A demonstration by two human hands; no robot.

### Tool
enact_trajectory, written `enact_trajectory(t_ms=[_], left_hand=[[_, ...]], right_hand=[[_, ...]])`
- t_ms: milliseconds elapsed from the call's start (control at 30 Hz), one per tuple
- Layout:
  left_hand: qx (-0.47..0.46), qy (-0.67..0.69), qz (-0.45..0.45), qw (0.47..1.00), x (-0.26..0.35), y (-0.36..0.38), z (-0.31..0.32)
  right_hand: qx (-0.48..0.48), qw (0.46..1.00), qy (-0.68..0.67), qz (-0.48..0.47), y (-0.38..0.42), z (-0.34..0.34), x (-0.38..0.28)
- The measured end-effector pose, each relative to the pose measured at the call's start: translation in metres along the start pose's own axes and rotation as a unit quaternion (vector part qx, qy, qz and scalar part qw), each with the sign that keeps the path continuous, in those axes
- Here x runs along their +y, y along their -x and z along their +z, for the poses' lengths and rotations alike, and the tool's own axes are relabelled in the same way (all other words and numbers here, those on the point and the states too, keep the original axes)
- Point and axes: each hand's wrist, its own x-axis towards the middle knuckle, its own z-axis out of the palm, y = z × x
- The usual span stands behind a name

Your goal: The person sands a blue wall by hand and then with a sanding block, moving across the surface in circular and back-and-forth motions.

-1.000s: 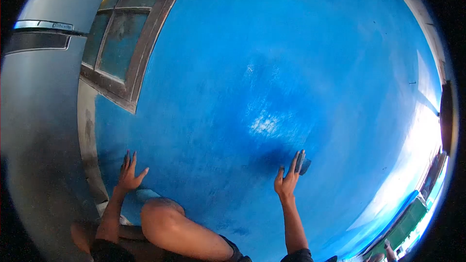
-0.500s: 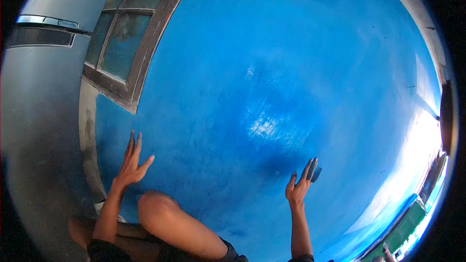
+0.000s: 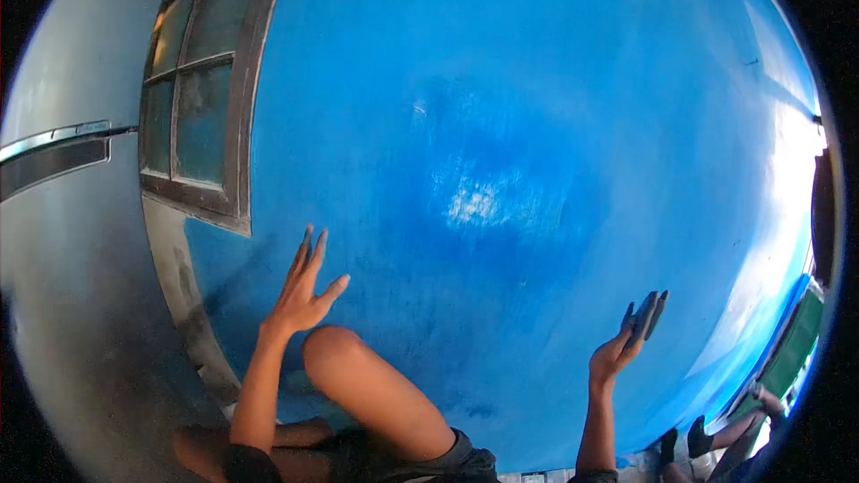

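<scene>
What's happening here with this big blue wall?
A person crouches close to a blue wall, one bare knee raised in front of it. The left hand is spread flat against the wall just below a window. The right hand presses a small dark pad to the paint. A paler, scuffed patch shows higher up. Someone else's feet show at lower right.

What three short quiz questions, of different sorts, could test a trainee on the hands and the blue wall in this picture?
1. True or false: the left hand lies flat with spread fingers on the blue wall.
2. Multiple choice: the right hand presses what against the wall? A) a paint roller B) a small dark pad C) a bucket
3. Short answer: what stands on the wall above the left hand?

Key:
1. True
2. B
3. A window with a dark frame
</scene>
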Motion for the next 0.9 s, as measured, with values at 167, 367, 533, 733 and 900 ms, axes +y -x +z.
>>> enact_trajectory(t_ms=[167,367,533,733,900], left_hand=[[0.008,0.077,-0.134,0.988,-0.066,0.051,0.047],[-0.014,0.104,-0.277,0.955,-0.122,0.139,0.105],[-0.13,0.047,-0.372,0.918,-0.219,0.212,0.176],[-0.183,-0.149,-0.253,0.938,-0.268,0.273,0.223],[-0.314,-0.202,-0.271,0.887,-0.193,0.238,0.194]], right_hand=[[-0.015,0.996,0.008,0.082,0.049,0.009,0.007],[-0.032,0.979,0.002,0.203,0.13,0.012,0.009],[-0.017,0.92,-0.062,0.386,0.211,-0.01,0.015],[-0.041,0.783,-0.125,0.608,0.256,-0.035,-0.015],[-0.05,0.823,-0.044,0.564,0.278,-0.04,-0.021]])
